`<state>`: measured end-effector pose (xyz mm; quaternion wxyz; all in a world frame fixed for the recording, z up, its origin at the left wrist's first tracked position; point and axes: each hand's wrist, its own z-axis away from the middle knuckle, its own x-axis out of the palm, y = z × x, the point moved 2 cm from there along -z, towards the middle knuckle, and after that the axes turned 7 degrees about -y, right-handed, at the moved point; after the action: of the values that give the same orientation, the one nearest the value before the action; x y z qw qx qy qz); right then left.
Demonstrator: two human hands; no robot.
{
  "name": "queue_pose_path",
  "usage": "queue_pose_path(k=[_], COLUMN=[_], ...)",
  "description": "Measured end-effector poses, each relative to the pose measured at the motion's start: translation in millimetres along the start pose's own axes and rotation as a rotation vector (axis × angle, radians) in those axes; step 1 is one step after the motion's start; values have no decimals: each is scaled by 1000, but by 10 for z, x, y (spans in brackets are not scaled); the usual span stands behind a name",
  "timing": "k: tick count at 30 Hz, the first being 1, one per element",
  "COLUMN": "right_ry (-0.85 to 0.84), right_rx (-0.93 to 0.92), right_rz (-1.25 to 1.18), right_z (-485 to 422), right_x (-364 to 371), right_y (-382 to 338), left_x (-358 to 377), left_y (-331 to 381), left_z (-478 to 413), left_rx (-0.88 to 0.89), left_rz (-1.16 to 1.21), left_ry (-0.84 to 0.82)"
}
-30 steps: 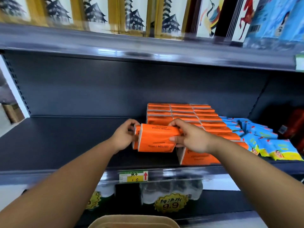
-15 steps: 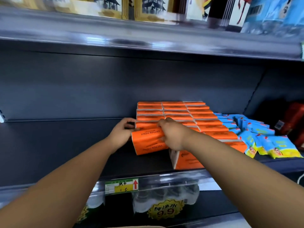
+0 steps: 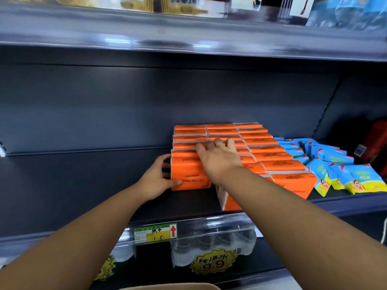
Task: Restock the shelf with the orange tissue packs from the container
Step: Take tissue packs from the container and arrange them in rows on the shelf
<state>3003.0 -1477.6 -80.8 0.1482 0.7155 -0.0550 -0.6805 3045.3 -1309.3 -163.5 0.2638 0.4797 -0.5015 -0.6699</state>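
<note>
The orange tissue pack [image 3: 189,172] stands on the shelf [image 3: 73,185] at the front of the leftmost of the orange rows [image 3: 261,143], its long axis running parallel to the shelf's front edge. The left hand [image 3: 157,181] grips its left end, thumb on the front face and fingers wrapped behind. The right hand [image 3: 217,159] lies flat and uncurled across the pack tops just behind it, fingers stretched toward the back of the shelf. The left row stops further from the front edge than the middle row beside it, so the next pack probably goes directly in front of this one, on the left hand's side. Only the rim of the container [image 3: 167,287] shows, below the front edge. Blue packets [image 3: 335,164] lie toward the right edge.
</note>
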Motion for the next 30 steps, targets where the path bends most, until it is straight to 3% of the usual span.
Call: queue_pose_path(k=[6, 12, 16, 23, 27, 30], right_ry=[-47, -64, -5, 175, 180, 181], right_rx=[35, 39, 53, 72, 35, -65], right_rz=[80, 78, 72, -337, -570, -608], right_z=[-38, 22, 155, 606, 944, 1238], right_x=[-22, 0, -15, -11, 126, 378], right_y=[-30, -62, -69, -132, -346, -619], left_x=[98, 63, 12, -80, 7, 170], left_y=[10, 53, 116, 287, 195, -65], left_z=[-106, -45, 140, 914, 1518, 1888], left_rx=[-47, -65, -131, -49, -47, -77], left_rz=[-143, -239, -180, 23, 95, 123], left_ry=[67, -70, 62, 297, 277, 212])
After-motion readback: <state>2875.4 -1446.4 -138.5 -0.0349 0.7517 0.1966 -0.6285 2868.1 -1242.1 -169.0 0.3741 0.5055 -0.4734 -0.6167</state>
